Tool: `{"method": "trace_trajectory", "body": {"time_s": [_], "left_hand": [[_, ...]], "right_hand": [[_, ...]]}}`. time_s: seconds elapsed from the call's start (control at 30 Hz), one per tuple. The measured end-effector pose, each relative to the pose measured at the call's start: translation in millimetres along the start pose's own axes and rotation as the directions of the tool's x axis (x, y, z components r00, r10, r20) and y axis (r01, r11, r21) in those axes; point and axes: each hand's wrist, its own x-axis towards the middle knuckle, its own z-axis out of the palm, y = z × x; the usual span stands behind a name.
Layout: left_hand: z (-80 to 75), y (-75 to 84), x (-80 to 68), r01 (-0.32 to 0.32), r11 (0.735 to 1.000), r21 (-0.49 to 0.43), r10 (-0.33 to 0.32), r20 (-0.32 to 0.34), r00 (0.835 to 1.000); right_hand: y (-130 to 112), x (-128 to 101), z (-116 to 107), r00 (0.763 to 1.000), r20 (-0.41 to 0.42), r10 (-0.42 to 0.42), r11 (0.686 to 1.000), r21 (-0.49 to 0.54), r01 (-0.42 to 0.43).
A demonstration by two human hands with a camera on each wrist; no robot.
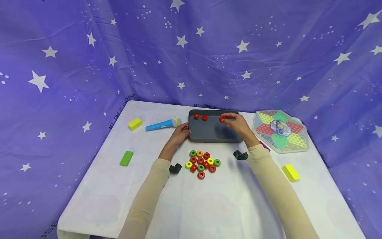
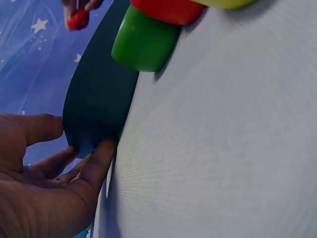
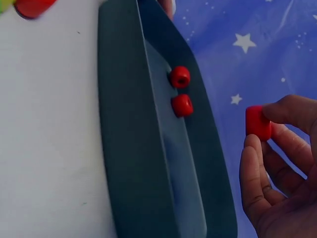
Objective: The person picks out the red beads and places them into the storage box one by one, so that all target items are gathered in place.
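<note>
Right hand [image 1: 237, 125] is pinching red bead [image 3: 258, 123] over gray tray [image 1: 213, 140]; from head view I'm seeing bead partly covered by that hand. Left hand [image 1: 180, 133] is gripping tray's left end. Two red beads [image 1: 204, 118] are sitting inside, near far wall. Loose beads [image 1: 200, 160] are lying on table [image 1: 167, 205], nearer side; left wrist view is cropping some. Purple item [image 1: 265, 146] is hiding mostly behind right sleeve [image 1: 277, 186]; I'm not making out what it is.

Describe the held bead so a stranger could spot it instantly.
Find the grey tray on the white table. Over it, the right hand pinches the red bead. Unlike the two red beads lying inside, it alone is held.
</note>
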Motion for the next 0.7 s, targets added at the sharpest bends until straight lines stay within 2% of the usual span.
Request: {"method": "trace_trajectory", "body": {"time_s": [0.27, 0.53, 0.7], "left_hand": [[-0.6, -2.0, 0.2, -0.005, 1.000, -0.009, 0.005, 0.002, 1.000], [4.1, 3.6, 3.9, -0.010, 1.000, -0.007, 0.010, 0.007, 1.000], [-0.2, -1.7, -0.4, 0.010, 1.000, 0.001, -0.010, -0.005, 1.000]], "right_hand": [[-3, 29, 6, 0.999, 0.011, 0.035, 0.998, 0.050, -0.036], [-5, 55, 5, 0.998, -0.008, 0.068, 0.998, -0.009, -0.068], [6, 64, 17, 0.997, 0.014, 0.072, 0.996, -0.049, -0.071]]}}
